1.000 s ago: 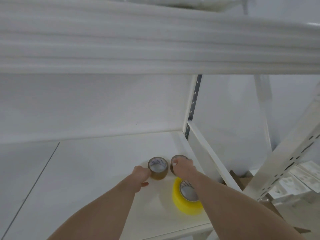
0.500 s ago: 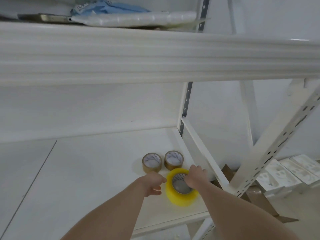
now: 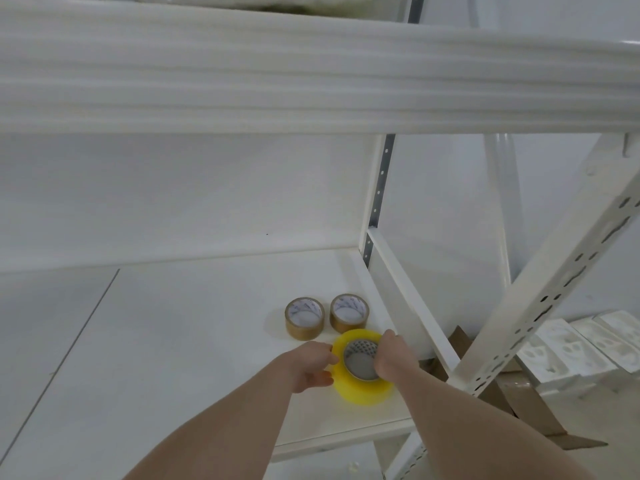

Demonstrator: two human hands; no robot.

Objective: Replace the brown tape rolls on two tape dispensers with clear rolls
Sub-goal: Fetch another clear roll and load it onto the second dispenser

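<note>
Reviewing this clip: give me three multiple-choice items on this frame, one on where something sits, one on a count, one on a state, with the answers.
1. Where do the two brown tape rolls stand relative to the yellow-tinted roll?
A. Behind it on the shelf
B. Stacked on it
C. On the floor

2. How many tape rolls are on the shelf?
A. One
B. Three
C. Five

3. What is the right hand doing?
A. Hanging free
B. Holding a brown roll
C. Gripping the yellow-tinted roll

Answers: 1 A, they sit side by side farther back. 2 B, two brown plus one yellow-tinted. 3 C, its fingers curl over the roll's rim while the left hand touches the other side.
</note>
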